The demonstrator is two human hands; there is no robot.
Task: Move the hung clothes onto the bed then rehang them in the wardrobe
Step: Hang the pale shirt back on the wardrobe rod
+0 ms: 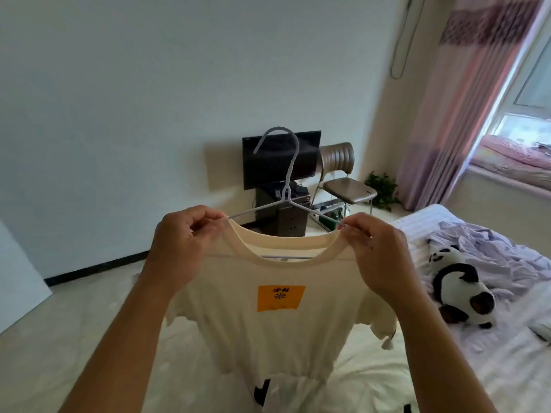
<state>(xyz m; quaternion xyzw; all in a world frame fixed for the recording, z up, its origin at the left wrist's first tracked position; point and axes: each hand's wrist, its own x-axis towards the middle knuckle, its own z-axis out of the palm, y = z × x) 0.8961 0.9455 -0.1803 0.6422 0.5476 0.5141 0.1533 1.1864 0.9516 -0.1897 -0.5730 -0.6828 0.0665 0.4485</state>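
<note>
One printed marking observed: an orange patch on the chest of the cream T-shirt, carrying two dark characters above a small starburst symbol. The characters are too blurred to read. No other text, brand or number is legible.

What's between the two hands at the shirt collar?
Head view: between the left hand and right hand run the cream T-shirt neckline and the white wire hanger, hook rising above.

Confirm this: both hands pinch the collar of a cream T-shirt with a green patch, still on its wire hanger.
One detail is wrong: the head view shows the patch on the cream T-shirt is orange, not green. Otherwise yes: left hand and right hand pinch its collar, wire hanger still inside.
</note>
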